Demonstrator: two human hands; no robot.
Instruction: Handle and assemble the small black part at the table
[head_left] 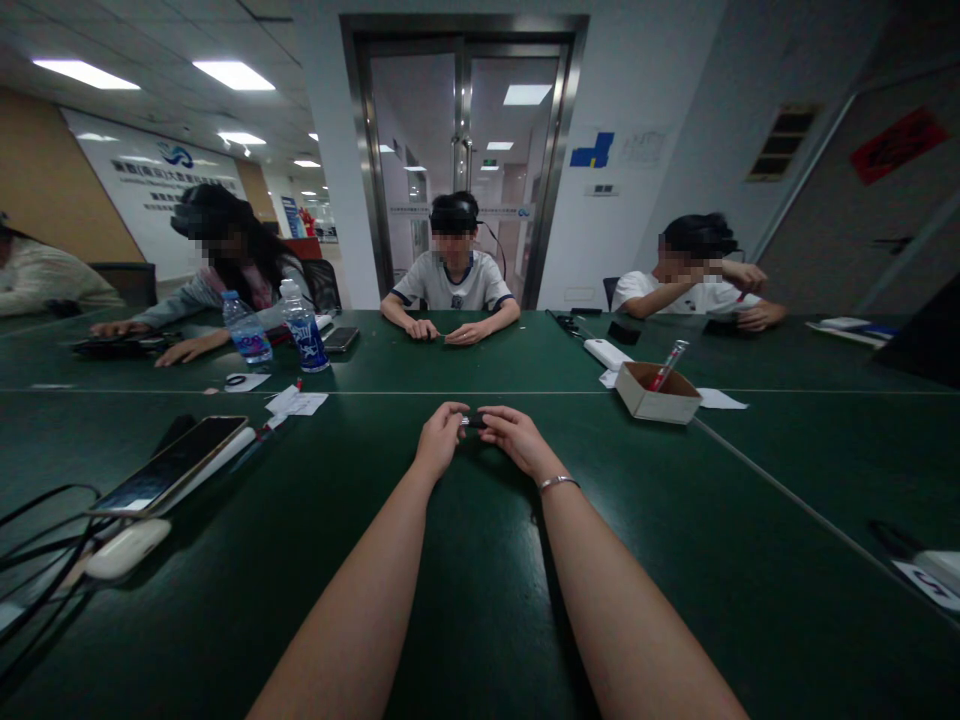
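Observation:
My left hand (440, 436) and my right hand (512, 437) meet over the dark green table (480, 600), fingers curled. Between them they pinch a small dark object (472, 421) with a pale end; it is too small to name. Both forearms stretch out from the near edge. A thin bracelet (558, 484) circles my right wrist.
A phone (171, 464) and a white power bank (127, 548) with cables lie at my left. A cardboard box (655, 392) with a red pen stands at right. Two water bottles (304, 326) stand further back. Several other people sit around the table's far side.

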